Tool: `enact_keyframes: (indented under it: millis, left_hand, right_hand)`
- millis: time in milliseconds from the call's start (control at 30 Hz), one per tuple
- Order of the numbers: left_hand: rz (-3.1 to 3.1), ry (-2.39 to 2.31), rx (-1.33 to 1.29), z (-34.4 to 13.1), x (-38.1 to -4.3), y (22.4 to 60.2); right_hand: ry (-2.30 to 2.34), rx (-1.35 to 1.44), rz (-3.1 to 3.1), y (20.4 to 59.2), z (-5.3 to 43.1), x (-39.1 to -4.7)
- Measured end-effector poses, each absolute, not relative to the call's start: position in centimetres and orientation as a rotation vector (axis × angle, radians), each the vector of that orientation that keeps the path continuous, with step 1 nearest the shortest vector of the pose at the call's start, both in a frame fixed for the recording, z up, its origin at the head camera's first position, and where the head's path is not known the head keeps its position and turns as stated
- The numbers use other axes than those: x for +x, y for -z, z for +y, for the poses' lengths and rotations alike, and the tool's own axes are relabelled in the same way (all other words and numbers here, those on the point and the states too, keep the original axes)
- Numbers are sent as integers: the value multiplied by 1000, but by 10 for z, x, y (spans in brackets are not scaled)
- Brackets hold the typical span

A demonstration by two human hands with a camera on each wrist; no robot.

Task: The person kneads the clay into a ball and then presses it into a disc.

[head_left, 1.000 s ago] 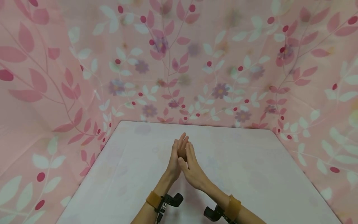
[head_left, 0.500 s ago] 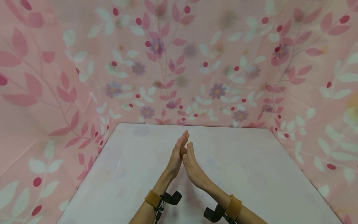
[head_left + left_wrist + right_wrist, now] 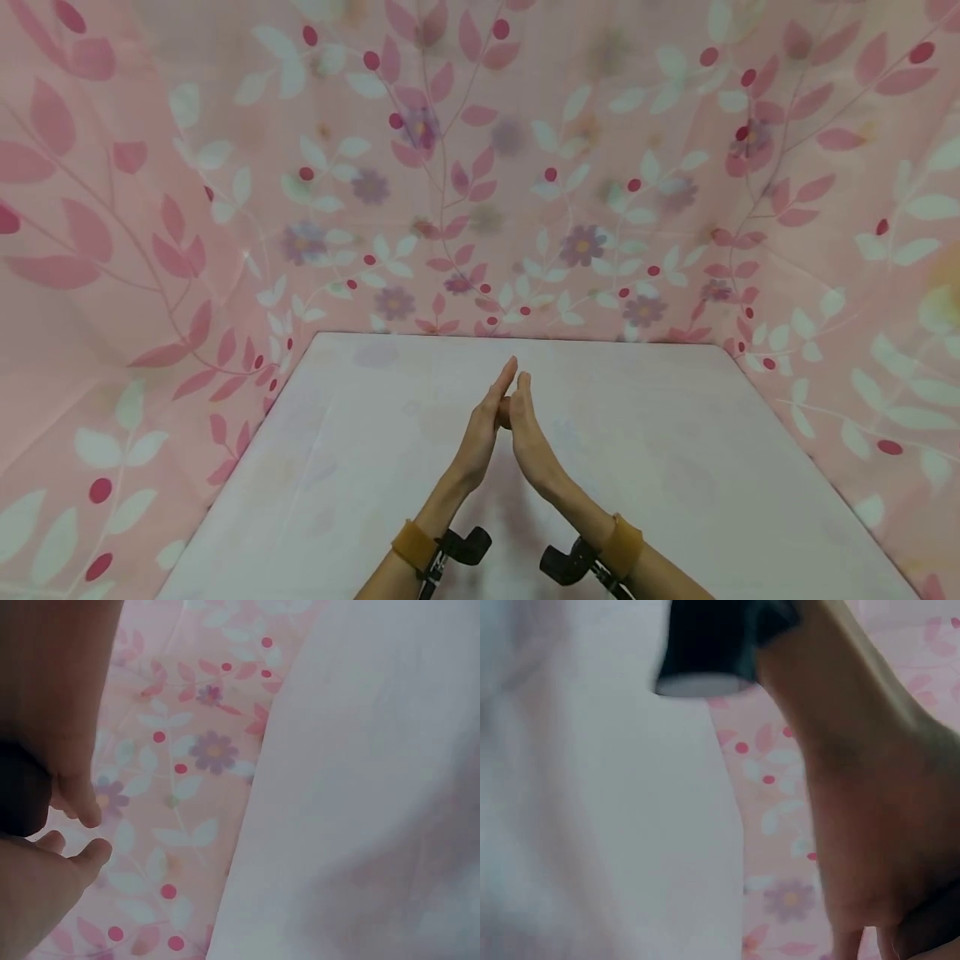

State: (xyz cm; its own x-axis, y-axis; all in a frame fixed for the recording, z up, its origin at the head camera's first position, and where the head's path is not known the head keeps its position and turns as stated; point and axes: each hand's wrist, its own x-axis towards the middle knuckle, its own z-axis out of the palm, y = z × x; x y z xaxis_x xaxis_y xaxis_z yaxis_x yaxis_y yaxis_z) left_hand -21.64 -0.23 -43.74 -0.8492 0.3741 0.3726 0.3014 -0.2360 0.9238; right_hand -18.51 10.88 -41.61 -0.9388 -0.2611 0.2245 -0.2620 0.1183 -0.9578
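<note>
Palm faces palm over the middle of the table, with a small rounded brown lump (image 3: pixel 506 412) pressed between the two hands. My left hand (image 3: pixel 477 437) has its fingers straight, pointing forward and up. Against the other side of the lump lies my right hand (image 3: pixel 533 442), also straight-fingered. The hands lean together near the fingers and stand apart at the wrists. Most of the lump is hidden by the palms. It shows as a dark rounded shape (image 3: pixel 22 791) at the left edge of the left wrist view.
A white-covered table (image 3: pixel 360 400) lies beneath the hands. Pink floral cloth (image 3: pixel 495 167) hangs behind it and along both sides. Each wrist wears a tan strap, the left strap (image 3: pixel 415 545) and right strap (image 3: pixel 622 546), with a black camera on it.
Both hands have shifted slightly right with the lump and slid against each other. They now show more edge-on, and the right thumb no longer stands out in front of the lump.
</note>
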Motion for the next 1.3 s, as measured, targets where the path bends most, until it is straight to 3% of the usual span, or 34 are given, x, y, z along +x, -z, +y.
enact_keyframes:
  millis: [500, 900, 1300]
  left_hand:
    - [2039, -2275, 919, 9, -193, 441]
    - [2033, -2305, 911, 12, -188, 439]
    - [2027, -2324, 863, 7, -205, 430]
  right_hand:
    - [-2049, 356, -2299, 416, 118, -204]
    - [-2044, 455, -2307, 426, 121, -205]
    - [-2000, 550, -2304, 434, 108, -187]
